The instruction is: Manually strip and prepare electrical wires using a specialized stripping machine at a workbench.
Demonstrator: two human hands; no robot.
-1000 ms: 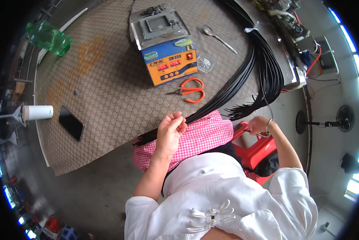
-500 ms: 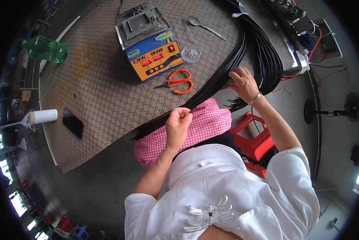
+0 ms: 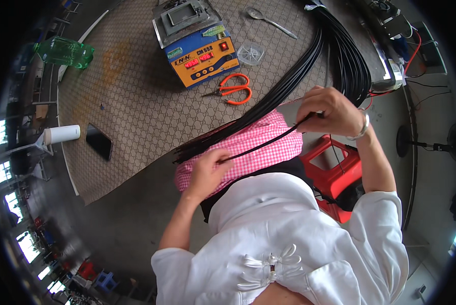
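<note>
A thin length of black cable [image 3: 266, 142] runs between my two hands, above a pink checked cloth [image 3: 284, 148] over my lap. My left hand [image 3: 208, 173] is closed round its left part, low at the table's front edge. Higher up, my right hand [image 3: 333, 113] is bent over the other end with its fingers pinched together. Just beyond the hands lies a thick bundle of black cables [image 3: 284, 86]. It curves from the far right of the table down to the front edge, where its loose ends gather.
Orange-handled scissors [image 3: 235, 90] lie by a blue and orange solder pot [image 3: 203, 61]. Near it are a clear plastic dish [image 3: 250, 53] and a spoon [image 3: 272, 22]. Leftward are a phone [image 3: 99, 141], a white cup [image 3: 64, 133] and a green bottle [image 3: 68, 53]. A red stool [image 3: 334, 175] stands right.
My right hand has come off the bundle toward me and closed on a cable. My left hand has shifted down and left. The cable now stretches between both hands.
</note>
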